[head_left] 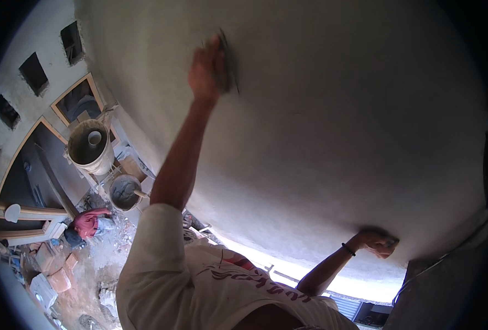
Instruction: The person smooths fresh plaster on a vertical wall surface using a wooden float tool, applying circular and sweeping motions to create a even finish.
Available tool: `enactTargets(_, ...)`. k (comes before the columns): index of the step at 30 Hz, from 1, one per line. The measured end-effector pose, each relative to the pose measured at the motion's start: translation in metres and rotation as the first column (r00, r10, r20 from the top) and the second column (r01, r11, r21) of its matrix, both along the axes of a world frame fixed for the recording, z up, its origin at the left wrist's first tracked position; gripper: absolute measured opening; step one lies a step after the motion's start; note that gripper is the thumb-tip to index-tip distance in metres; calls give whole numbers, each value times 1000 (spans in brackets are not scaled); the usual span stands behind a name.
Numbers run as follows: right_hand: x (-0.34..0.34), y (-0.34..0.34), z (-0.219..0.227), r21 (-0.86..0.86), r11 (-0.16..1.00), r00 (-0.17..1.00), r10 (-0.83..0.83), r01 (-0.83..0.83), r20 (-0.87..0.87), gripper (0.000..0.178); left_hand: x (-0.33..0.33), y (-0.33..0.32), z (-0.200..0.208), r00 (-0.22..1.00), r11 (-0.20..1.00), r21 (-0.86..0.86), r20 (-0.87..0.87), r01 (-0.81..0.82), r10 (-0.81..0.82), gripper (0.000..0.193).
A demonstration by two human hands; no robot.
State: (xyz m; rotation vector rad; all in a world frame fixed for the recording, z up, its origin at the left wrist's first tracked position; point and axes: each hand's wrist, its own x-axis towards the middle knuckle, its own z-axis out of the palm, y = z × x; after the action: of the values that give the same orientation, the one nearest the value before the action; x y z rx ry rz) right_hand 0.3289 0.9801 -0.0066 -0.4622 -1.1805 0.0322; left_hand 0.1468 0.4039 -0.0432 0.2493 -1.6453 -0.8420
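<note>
My left hand (pixel 204 70) is raised high against a broad, smooth grey plastered surface (pixel 310 121). It is closed round a plastering trowel (pixel 231 69), whose thin dark blade shows nearly edge-on along the plaster. Lower and to the right, my right hand (pixel 375 243) rests close to the same surface, a dark band on its wrist. Its fingers are curled over a small dark object (pixel 391 241) whose kind I cannot make out.
To the left stand a large pale bucket (pixel 98 164) with a small cup inside and a pan of grey mortar (pixel 124 192). Far below, a person in a red top (pixel 87 224) bends near scattered bricks (pixel 59 280). Wood-framed openings (pixel 79 100) line the left wall.
</note>
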Motion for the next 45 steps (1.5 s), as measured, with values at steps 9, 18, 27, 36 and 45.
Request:
enactTargets(9,0,12,-1,-71,997,1000,-17,17,1,71,52,122,16,993,962,-271,-99,42,-71,32)
enactTargets(18,5,1,-4,-26,997,997,-68,69,43,49,82,179,-45,952,959,-72,-117,275,-282,43)
enactTargets(27,11,1,6,-66,988,990,-141,143,29,52,4,47,-107,985,956,292,169,-6,-46,40)
enactTargets(36,0,-7,5,221,969,987,-131,107,96,53,1,-8,-10,990,959,247,-6,140,-143,35)
enactTargets(45,-3,-35,10,111,992,994,-70,60,88,57,27,43,25,993,963,-245,-16,112,-120,52)
